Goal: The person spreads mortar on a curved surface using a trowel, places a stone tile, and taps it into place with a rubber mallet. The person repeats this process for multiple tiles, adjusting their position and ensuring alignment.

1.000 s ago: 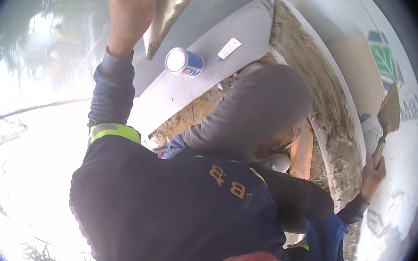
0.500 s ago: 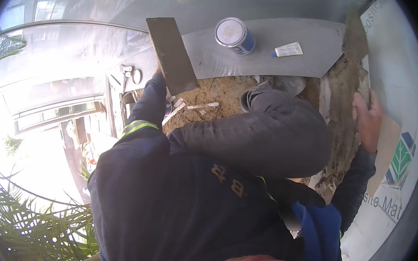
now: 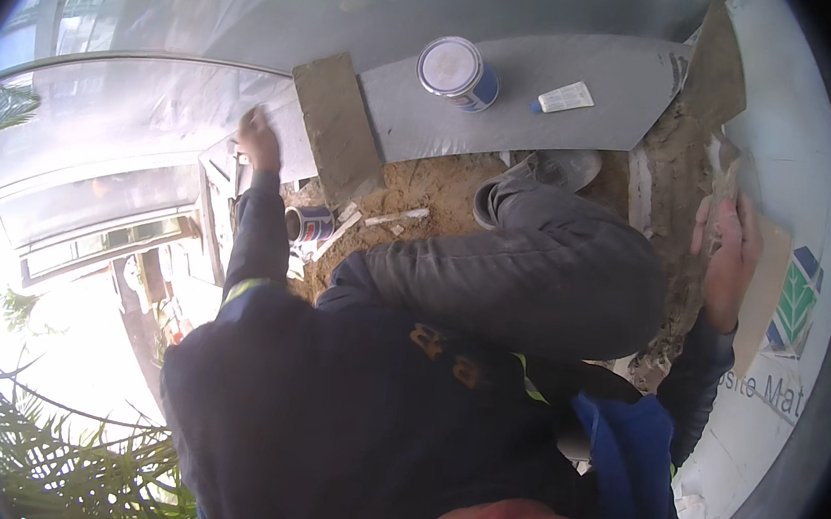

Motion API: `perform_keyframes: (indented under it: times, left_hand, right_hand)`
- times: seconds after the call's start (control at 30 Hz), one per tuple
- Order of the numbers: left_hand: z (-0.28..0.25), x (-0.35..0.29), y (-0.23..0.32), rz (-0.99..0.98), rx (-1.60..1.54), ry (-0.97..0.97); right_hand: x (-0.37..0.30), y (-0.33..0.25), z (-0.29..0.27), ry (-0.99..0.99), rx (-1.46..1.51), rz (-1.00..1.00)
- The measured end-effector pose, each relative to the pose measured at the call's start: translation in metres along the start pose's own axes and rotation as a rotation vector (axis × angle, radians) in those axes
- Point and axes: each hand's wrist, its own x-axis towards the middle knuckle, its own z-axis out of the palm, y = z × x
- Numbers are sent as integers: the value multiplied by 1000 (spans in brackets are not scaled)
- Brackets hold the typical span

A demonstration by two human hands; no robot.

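Note:
My left hand (image 3: pixel 260 139) is over the grey ledge at the left, its fingers curled in; what they hold, if anything, is hidden. To its right, a flat brown rectangular panel (image 3: pixel 338 127) leans across the ledge's edge, apart from the hand. At the right, my right hand (image 3: pixel 727 245) has its fingers round the edge of a thin, rough, mud-coloured slab (image 3: pixel 727 184) beside the white-faced panel. Part of the slab is hidden by the hand.
On the grey ledge (image 3: pixel 390 107) stand a lidded tin (image 3: pixel 454 68) and a white tube with a blue cap (image 3: pixel 565 98). Another tin (image 3: pixel 311 225) lies near white strips on sandy soil (image 3: pixel 423 180). My bent leg (image 3: pixel 524 270) crosses the middle. Palm fronds (image 3: pixel 76 457) hang lower left.
My left hand has let go of the brown panel and moved left; the panel now rests across the ledge. The right hand stays at the slab, with its fingers shifted slightly.

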Motion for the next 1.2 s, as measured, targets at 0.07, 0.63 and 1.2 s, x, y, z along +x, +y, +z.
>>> perform_keyframes:
  times: [0.07,0.63,1.2]
  left_hand:
    - [16,-61,148,210,-418,-496]
    - [61,-126,143,-256,-147,-605]
    - [81,-121,65,172,374,-626]
  right_hand:
    - [-7,-26,13,81,5,-14]
    - [-64,-33,-54,228,-574,-222]
    - [-415,166,-80,1196,-156,505]
